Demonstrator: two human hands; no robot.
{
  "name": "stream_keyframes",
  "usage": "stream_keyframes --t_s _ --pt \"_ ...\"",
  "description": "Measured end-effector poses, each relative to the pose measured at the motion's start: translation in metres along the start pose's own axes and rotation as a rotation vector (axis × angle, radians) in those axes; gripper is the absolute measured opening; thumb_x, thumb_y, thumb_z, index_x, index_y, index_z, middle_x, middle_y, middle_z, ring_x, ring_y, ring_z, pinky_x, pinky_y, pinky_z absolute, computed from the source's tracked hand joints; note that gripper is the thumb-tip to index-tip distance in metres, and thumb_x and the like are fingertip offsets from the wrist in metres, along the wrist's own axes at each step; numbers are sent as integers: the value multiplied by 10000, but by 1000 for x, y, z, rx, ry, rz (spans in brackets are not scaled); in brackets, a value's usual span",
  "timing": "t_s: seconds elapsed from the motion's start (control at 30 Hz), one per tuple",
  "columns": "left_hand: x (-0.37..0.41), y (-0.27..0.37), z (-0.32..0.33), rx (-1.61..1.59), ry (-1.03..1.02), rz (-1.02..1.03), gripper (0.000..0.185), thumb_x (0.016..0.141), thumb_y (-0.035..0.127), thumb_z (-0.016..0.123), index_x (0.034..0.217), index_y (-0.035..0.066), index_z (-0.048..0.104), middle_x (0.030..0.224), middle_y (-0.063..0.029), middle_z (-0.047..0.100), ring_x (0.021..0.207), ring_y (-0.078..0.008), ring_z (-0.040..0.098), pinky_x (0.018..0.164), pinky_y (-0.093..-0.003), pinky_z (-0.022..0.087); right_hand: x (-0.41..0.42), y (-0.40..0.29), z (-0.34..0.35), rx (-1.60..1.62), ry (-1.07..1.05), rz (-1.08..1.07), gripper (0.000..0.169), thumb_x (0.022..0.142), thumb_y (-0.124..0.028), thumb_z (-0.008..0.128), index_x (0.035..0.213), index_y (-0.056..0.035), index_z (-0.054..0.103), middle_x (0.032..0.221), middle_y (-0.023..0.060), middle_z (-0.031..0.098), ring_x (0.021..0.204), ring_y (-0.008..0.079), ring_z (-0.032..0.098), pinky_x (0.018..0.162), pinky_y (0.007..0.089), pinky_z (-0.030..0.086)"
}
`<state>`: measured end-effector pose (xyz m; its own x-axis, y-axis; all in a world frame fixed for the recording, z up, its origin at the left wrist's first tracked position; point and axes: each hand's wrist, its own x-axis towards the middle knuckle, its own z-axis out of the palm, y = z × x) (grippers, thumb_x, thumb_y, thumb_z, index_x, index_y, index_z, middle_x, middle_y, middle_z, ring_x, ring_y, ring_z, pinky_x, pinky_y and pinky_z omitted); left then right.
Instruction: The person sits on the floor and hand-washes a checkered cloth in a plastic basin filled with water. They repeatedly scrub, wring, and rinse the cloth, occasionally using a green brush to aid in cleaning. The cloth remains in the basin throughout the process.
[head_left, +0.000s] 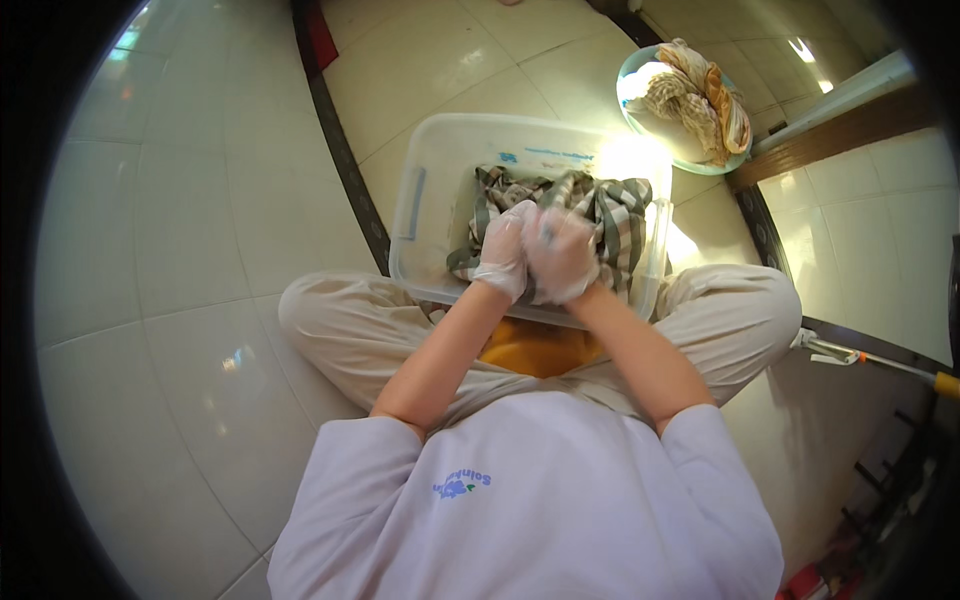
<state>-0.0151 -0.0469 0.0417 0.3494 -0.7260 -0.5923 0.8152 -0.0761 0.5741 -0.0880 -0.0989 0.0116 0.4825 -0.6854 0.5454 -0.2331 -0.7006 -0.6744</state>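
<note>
A translucent plastic tub (411, 161) stands between my bent legs. In it lies a bunched checkered cloth (624, 214) in dark green, white and pinkish brown. Both hands wear clear disposable gloves and meet as fists over the middle of the cloth. My left hand (504, 251) is closed on a fold of it. Pressed against its side, my right hand (562, 255) also grips the cloth and is blurred by motion. The bit of fabric between the palms is mostly hidden by the fingers.
Beyond the tub's far right corner, a light green basin (626, 79) holds twisted beige and tan cloths (697, 97). An orange-yellow object (536, 349) sits below the tub's near edge. A pole with a yellow grip (900, 366) lies by my right knee. A dark strip (341, 142) crosses the tiled floor.
</note>
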Motion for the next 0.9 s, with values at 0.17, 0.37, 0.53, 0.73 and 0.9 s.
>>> stream_keyframes --t_s 0.17,0.37,0.53,0.73,0.9 --pt "-28 22 24 -133 -65 -218 374 875 374 482 1050 53 559 965 -99 603 866 -243 571 780 -357 463 23 64 -4 567 -87 676 397 825 -375 610 841 22 618 700 67 615 670 164 545 661 293 458" --pt "-12 43 -10 -233 -23 -66 346 871 343 517 1062 56 551 1036 -125 598 923 -273 583 830 -396 485 34 66 -22 847 -143 757 295 828 -256 647 988 -14 592 869 13 595 792 78 522 709 208 434" --pt "11 8 -22 -400 -337 -206 313 873 317 525 1041 56 565 954 -94 613 829 -222 585 763 -346 482 25 -13 -13 620 -84 316 169 890 -135 499 870 -10 611 750 98 594 699 167 576 613 248 455" --pt "-16 -10 26 20 206 -54 250 860 318 525 905 85 600 797 -59 572 705 -164 528 653 -297 449 23 2 -13 -26 -80 88 177 783 -82 533 607 -64 543 533 109 520 474 260 527 460 365 434" --pt "15 -4 -30 -1 -43 -36 221 846 324 532 754 127 573 650 -17 534 540 -153 477 526 -279 418 -4 -54 -9 280 18 -221 220 700 -93 608 519 -82 483 534 82 515 436 255 514 416 359 419"
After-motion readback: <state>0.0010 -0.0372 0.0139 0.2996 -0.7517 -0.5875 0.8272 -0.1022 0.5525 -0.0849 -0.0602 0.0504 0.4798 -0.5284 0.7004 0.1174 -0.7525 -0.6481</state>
